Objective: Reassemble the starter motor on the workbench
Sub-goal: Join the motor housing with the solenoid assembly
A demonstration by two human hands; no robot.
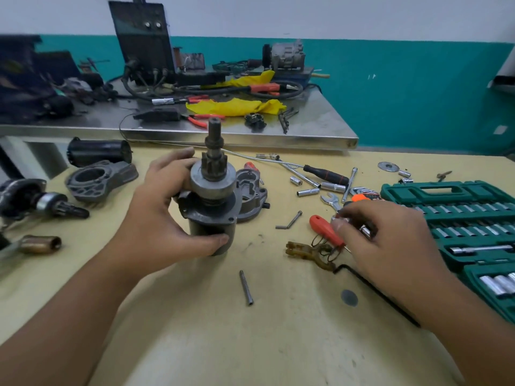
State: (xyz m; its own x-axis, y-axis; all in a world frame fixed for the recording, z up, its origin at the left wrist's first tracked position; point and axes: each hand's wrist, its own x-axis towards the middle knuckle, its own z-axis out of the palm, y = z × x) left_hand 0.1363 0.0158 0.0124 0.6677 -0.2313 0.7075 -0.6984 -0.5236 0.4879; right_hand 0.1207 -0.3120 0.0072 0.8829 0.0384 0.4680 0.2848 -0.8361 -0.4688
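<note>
2 hands in view — the left hand [164, 215] grips the starter motor [211, 201] standing upright on the yellow desk [195, 330], shaft up. The right hand [390, 246] pinches something small and shiny near the orange-handled screwdriver [326, 229] — too blurred to identify. The socket set [459, 218] is cut off at right.

The motor [211, 201] is stood upright near the middle of the bench [195, 330], held from the left by the left hand [164, 215]. A housing [250, 195] is set just behind it to the right, and a bracket [97, 179] well to its left. A pin [246, 287] is laid in front of it. The socket case [459, 218] is placed at the right edge, the right hand [390, 240] just left of it over a screwdriver [326, 229]. A steel table [320, 118] is stood behind the bench.
</note>
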